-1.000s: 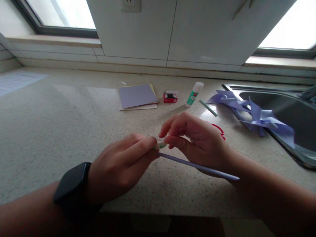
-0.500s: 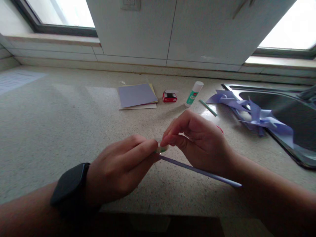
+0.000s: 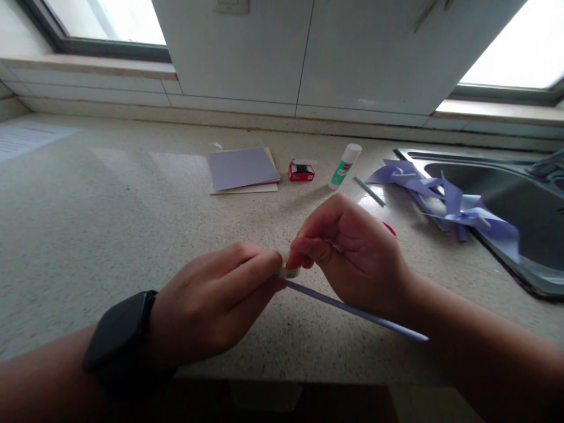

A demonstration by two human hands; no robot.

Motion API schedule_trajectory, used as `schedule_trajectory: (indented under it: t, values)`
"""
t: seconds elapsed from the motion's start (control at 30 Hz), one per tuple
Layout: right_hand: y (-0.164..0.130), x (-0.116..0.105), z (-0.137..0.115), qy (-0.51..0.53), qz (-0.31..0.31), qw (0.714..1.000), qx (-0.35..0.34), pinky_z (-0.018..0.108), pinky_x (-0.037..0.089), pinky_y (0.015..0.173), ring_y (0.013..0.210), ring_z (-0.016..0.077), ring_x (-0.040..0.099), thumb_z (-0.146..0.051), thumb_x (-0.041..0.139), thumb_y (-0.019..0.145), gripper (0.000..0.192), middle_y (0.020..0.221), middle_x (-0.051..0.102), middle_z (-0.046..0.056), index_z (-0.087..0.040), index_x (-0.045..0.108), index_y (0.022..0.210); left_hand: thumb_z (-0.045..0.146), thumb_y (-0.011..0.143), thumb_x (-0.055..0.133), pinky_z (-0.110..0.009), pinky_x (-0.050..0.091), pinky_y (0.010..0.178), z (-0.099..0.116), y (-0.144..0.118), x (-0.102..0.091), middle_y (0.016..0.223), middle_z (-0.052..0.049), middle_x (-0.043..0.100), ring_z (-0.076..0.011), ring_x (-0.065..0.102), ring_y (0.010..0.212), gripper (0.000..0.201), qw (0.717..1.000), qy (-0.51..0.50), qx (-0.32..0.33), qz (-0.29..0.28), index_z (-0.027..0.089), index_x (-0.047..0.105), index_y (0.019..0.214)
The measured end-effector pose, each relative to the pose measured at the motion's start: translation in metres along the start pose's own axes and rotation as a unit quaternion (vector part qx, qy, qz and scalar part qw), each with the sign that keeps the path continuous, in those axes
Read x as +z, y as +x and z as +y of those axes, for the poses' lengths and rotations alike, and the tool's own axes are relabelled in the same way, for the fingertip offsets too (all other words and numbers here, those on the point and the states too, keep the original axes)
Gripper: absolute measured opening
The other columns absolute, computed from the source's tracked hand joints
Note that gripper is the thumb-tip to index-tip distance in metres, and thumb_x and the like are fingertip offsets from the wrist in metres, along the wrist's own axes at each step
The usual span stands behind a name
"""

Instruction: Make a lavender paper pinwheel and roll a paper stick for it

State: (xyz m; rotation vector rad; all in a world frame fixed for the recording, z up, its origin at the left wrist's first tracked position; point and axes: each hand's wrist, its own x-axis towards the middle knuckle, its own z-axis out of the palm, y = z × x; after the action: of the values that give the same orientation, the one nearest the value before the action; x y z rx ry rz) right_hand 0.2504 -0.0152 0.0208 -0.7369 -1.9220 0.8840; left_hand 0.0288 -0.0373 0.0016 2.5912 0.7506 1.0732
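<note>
My left hand point(image 3: 218, 299), with a black watch point(image 3: 118, 329) on its wrist, is closed round a small roll of clear tape point(image 3: 291, 272) with green marks. From under the same fingers a thin rolled purple paper stick point(image 3: 359, 311) sticks out to the right and slopes towards me. Against the roll's right side, my right hand point(image 3: 352, 252) is closed in a pinch at the tape's edge. The fingertips cover most of the roll, and a loose tape end cannot be made out.
Stacked coloured paper point(image 3: 244, 169), a small red box point(image 3: 302, 170), an upright glue stick point(image 3: 345, 166) and a thin green stick point(image 3: 370, 191) are beyond my hands. Purple paper pinwheels point(image 3: 453, 200) lie over the edge of the sink point(image 3: 541, 291). Something red point(image 3: 389, 229) shows behind my right hand.
The right fingertips have curled a little lower at the tape roll. The paper stick's far end has dipped slightly. The left hand keeps its hold, and the whole view has shifted slightly.
</note>
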Motion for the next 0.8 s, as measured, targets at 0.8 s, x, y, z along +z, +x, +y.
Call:
schedule_trajectory:
  t: [0.8]
  values:
    - [0.009,-0.024,0.006,-0.046,-0.075,0.996,-0.020,0.026,0.051,0.068,0.078,0.0118,0.060,-0.023,0.065,0.096,0.008,0.090,0.065,0.002,-0.017,0.062,0.100,0.011,0.099,0.059,-0.026,0.053,0.081,-0.002,0.000,-0.003,0.104,-0.007,0.069,-0.0148,0.064,0.091,0.012,0.997,0.073,0.028,0.027,0.011,0.067,0.107]
